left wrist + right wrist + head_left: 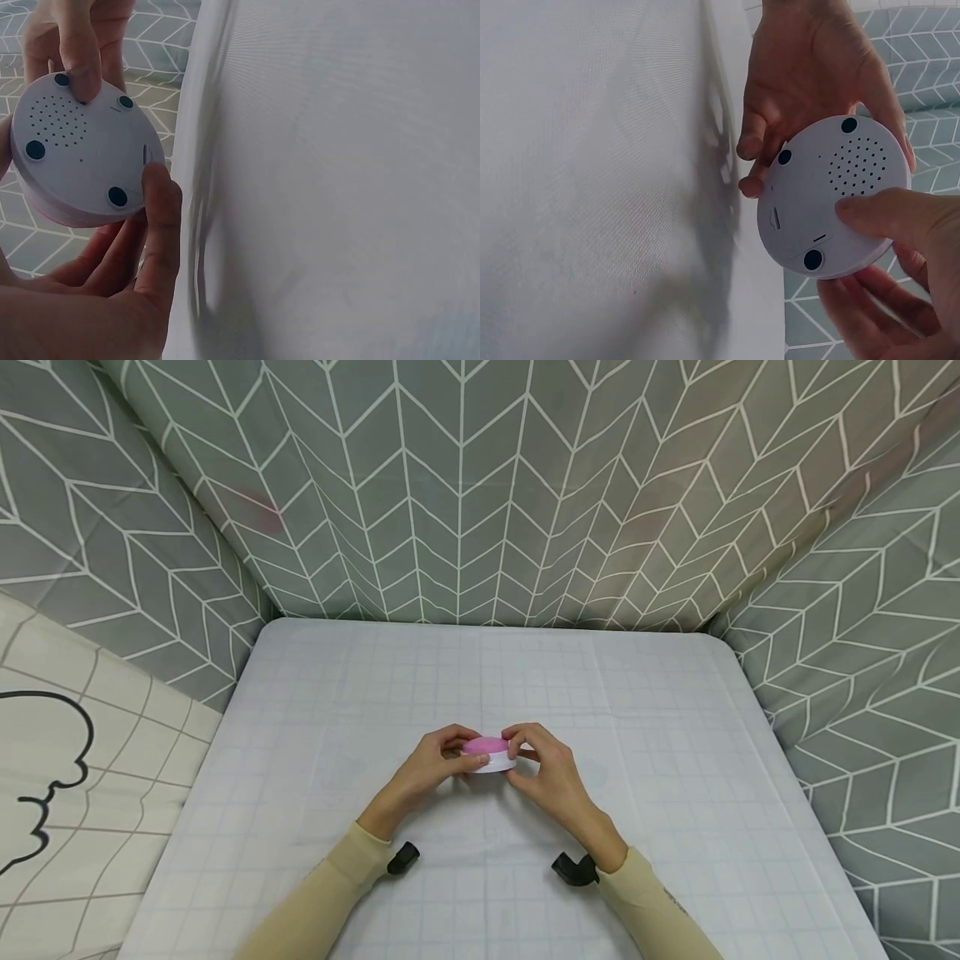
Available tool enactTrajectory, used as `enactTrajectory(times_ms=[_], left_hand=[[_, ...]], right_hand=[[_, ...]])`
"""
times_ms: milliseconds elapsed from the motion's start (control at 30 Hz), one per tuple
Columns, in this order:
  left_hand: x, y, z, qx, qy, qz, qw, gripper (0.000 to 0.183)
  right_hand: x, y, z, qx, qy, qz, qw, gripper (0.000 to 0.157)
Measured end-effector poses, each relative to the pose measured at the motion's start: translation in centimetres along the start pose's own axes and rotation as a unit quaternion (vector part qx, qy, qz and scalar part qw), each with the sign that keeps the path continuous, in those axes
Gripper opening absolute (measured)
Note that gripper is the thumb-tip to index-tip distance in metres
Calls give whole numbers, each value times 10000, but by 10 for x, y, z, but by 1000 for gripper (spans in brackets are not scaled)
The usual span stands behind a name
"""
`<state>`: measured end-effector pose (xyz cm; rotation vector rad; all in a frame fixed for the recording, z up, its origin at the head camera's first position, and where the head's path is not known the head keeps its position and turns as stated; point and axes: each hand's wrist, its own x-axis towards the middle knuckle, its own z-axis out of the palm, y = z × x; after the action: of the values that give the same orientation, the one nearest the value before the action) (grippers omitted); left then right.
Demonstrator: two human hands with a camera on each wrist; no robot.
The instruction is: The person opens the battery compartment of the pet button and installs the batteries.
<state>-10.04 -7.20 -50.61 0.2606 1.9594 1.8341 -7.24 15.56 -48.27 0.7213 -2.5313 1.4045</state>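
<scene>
Above the table, a round white device with a pink domed top (486,746) is held between both hands. My left hand (430,767) grips its left side, thumb at the near edge. My right hand (549,774) pinches the right side. Both wrist views show the device's flat white underside (90,150), with dark round feet, a patch of small speaker holes and a slotted cover. The right thumb (877,214) presses on this underside beside the holes, while other right fingers lie behind the device. The pink top is mostly hidden in the wrist views.
A white cloth with a faint grid covers the table (480,677). Grey chevron-patterned curtains (487,493) hang behind it and to the sides. White tiled fabric with a black cloud outline (45,777) is at the left. Black wrist mounts (576,869) stick out near both sleeves.
</scene>
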Motion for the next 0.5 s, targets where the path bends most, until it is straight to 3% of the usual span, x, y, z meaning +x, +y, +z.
enactTrajectory(times_ms=[100,300,500], left_hand=[[0,0,-1,41,84,91,9999,47],[-1,-1,-2,131,250,182,9994,47],[-1,-2,-3,259,297,276,9988,46]], right_hand=[[0,0,0,94,-75,197,9997,39],[-1,1,2,38,-192,560,9982,66],[1,2,3,107,-385,938,9948,66]])
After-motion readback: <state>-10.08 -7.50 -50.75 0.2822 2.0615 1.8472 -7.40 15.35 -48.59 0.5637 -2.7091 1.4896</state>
